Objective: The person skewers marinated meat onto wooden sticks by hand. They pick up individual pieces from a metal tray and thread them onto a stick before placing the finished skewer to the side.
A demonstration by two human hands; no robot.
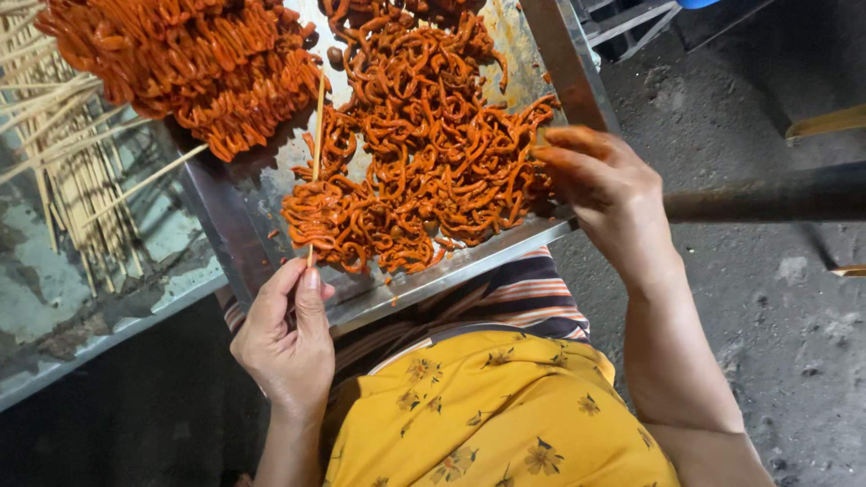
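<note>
My left hand (284, 334) pinches the lower end of a thin bamboo skewer (317, 126) that stands almost upright, with orange marinated strips (316, 216) threaded on its lower part. My right hand (600, 185), smeared orange, reaches into the loose pile of marinated strips (433, 144) on a metal tray (451, 266) and its fingers close on a few strips at the pile's right edge. The tray rests on my lap.
A heap of filled skewers (198, 63) lies at the tray's top left. Bare bamboo skewers (63, 153) are piled on a worn surface to the left. A dark bar (767, 194) crosses at the right above the grey concrete floor (767, 316).
</note>
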